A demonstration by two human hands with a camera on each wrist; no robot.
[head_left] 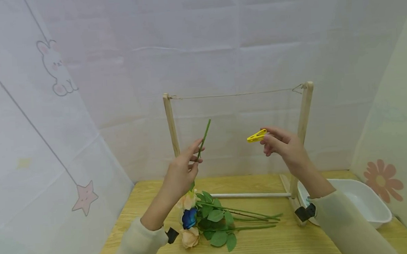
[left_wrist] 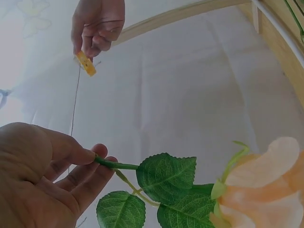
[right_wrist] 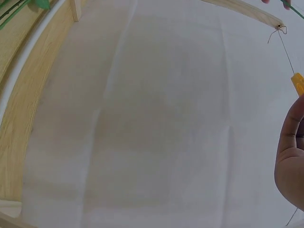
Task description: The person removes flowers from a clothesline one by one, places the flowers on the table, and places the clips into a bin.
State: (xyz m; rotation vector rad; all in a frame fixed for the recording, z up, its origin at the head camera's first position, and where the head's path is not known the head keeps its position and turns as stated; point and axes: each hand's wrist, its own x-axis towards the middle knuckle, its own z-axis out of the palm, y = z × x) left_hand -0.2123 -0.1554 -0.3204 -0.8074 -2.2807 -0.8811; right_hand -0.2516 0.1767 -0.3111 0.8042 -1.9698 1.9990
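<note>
My left hand (head_left: 183,172) pinches the green stem (head_left: 205,136) of an artificial rose, which hangs head down with its cut end pointing up. In the left wrist view its peach bloom (left_wrist: 266,190) and green leaves (left_wrist: 166,175) show beside the fingers. Between thumb and fingers, my right hand (head_left: 287,147) holds a yellow clothespin (head_left: 257,136), its nose pointing left. Both hands are raised below a thin string (head_left: 236,95) tied between two wooden posts (head_left: 170,125). In the head view, neither the stem nor the clothespin touches the string.
More artificial roses lie on the wooden table (head_left: 265,246), among them a blue one (head_left: 189,218) and a peach one (head_left: 190,237), stems to the right. A white rod (head_left: 252,195) joins the frame low down. A white basin (head_left: 366,203) stands at the right.
</note>
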